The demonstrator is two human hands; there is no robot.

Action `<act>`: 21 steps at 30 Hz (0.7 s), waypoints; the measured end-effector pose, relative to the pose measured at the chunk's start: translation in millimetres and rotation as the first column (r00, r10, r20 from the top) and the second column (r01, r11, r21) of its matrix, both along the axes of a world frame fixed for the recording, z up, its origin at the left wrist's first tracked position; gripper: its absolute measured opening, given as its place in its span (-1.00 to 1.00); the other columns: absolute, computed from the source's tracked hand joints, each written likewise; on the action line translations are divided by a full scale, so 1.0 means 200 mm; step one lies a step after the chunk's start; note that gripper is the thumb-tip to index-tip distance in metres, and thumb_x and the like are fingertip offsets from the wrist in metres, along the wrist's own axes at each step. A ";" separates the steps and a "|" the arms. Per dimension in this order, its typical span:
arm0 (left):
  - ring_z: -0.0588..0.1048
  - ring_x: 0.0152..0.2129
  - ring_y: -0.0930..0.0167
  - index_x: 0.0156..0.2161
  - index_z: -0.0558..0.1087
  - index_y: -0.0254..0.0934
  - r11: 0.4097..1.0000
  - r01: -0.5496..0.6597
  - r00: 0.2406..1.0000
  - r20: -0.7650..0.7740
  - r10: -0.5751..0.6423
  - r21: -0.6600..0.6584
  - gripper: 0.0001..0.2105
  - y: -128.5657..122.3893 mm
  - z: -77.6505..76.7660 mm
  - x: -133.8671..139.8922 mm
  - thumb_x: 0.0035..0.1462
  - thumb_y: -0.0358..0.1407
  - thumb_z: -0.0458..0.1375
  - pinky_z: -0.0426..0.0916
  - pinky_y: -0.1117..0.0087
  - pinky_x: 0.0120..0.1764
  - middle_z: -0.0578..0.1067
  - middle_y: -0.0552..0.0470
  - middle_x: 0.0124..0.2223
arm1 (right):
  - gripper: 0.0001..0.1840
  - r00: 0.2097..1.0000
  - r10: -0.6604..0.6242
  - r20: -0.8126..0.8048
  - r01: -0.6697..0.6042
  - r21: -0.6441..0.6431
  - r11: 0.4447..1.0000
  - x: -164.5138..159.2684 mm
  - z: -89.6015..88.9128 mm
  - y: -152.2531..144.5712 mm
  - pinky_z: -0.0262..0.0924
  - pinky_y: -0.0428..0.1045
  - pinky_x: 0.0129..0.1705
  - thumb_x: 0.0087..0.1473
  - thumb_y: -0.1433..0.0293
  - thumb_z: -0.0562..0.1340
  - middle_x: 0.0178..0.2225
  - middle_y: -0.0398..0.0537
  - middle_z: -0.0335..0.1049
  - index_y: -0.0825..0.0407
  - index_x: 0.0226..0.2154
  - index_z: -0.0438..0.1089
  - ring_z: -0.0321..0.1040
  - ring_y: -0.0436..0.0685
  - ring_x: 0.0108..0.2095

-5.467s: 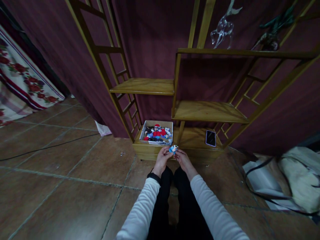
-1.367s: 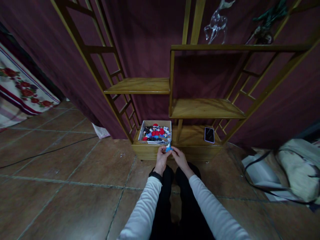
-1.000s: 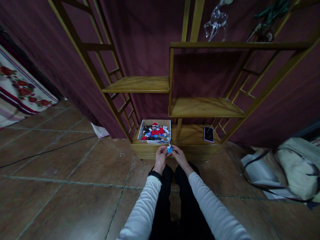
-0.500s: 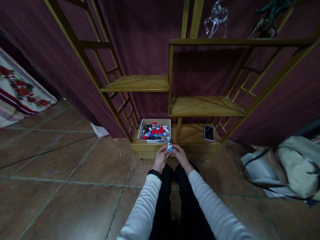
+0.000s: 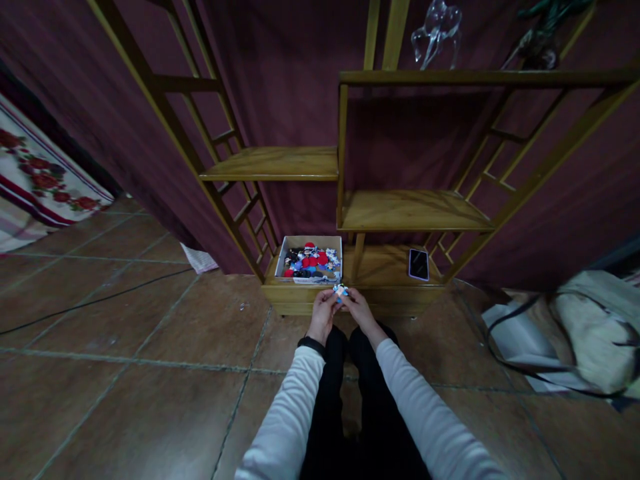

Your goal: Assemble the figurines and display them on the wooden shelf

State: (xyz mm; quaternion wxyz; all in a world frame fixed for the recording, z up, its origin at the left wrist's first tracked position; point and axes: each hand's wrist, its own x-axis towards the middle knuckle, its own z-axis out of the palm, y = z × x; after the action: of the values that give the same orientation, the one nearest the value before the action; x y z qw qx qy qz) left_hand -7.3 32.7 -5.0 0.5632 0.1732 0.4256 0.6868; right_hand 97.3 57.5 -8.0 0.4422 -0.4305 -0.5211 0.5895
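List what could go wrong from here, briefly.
The small blue-and-white figurine is pinched in the fingertips of the left hand and right hand, so it could slip and fall to the tiled floor.

The box of figurines sits close to the front edge of the low wooden base, just beyond the hands; a knock might shift it.
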 end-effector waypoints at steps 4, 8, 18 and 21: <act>0.44 -0.40 0.47 -0.27 0.39 -0.27 1.000 0.013 1.000 -0.003 -0.013 -0.001 -0.67 0.00 0.01 -0.01 -0.24 -0.35 0.31 0.35 0.37 -0.28 0.46 0.06 -0.35 | -0.65 0.999 -0.013 -0.033 0.013 -0.007 1.000 0.00 0.00 0.00 0.33 -0.04 -0.38 -0.12 0.20 0.22 -0.30 -0.10 0.42 -0.02 -0.24 0.39 0.38 0.04 -0.40; 0.44 -0.40 0.46 -0.32 0.42 -0.31 0.998 0.057 0.998 -0.018 -0.057 0.011 -0.71 0.00 0.01 0.00 -0.25 -0.33 0.32 0.34 0.40 -0.29 0.48 0.01 -0.32 | -0.65 0.998 -0.018 -0.054 0.017 -0.021 1.000 0.00 -0.02 0.00 0.33 -0.04 -0.38 -0.14 0.20 0.23 -0.28 -0.10 0.42 -0.02 -0.24 0.39 0.39 0.05 -0.38; 0.45 -0.43 0.45 -0.35 0.45 -0.33 0.998 0.015 0.989 -0.145 -0.005 0.068 -0.66 0.00 -0.02 0.01 -0.35 -0.31 0.36 0.29 0.40 -0.28 0.51 0.00 -0.38 | -0.73 0.996 -0.005 -0.086 0.014 0.102 0.995 0.02 -0.03 0.02 0.21 0.01 -0.15 -0.19 0.30 0.26 -0.33 -0.13 0.45 -0.01 -0.33 0.38 0.36 0.10 -0.27; 0.45 -0.39 0.41 -0.32 0.47 -0.33 0.998 0.033 0.985 -0.173 -0.023 0.059 -0.62 0.00 -0.02 0.01 -0.37 -0.30 0.37 0.29 0.37 -0.24 0.52 -0.03 -0.34 | -0.70 0.995 -0.018 -0.103 0.028 0.093 0.995 0.03 -0.04 0.02 0.20 0.02 -0.13 -0.22 0.33 0.26 -0.31 -0.13 0.45 -0.02 -0.30 0.38 0.36 0.10 -0.27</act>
State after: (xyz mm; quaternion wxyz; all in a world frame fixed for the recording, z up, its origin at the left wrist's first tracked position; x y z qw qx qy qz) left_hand -4.7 32.3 -8.5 0.5282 0.2554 0.4487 0.6741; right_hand 102.3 62.4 -16.0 0.4947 -0.3846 -0.5201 0.5803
